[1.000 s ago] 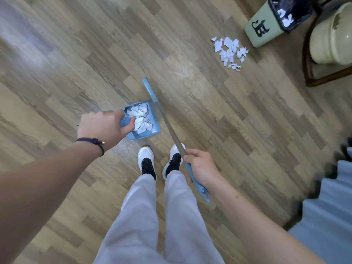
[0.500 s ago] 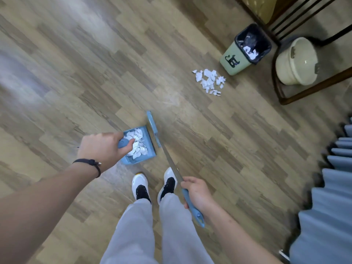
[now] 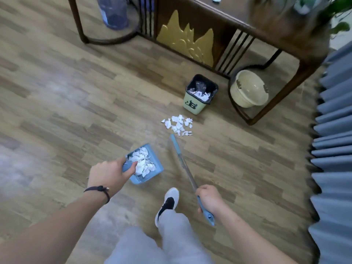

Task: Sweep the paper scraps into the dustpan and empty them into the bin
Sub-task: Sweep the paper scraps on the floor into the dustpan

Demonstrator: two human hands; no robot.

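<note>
My left hand (image 3: 107,175) grips the handle of a blue dustpan (image 3: 156,162) that carries a heap of white paper scraps (image 3: 142,162), held above the wooden floor. My right hand (image 3: 209,199) holds the blue grip of a long-handled broom (image 3: 180,155), whose head points toward a loose pile of paper scraps (image 3: 179,124) on the floor. Just beyond that pile stands a small green bin (image 3: 193,105) with a black liner and paper inside.
A dark wooden console table (image 3: 247,29) with a gold panel stands behind the bin, a cream lidded pot (image 3: 248,88) under it. Grey pleated curtain (image 3: 333,130) runs along the right edge. A water jug (image 3: 113,12) sits far left. My shoe (image 3: 167,202) is on the floor between my hands.
I have stepped forward and looked up: the bin and floor pile are nearer the middle of view. The dustpan and broom have moved forward with my hands, still held.
</note>
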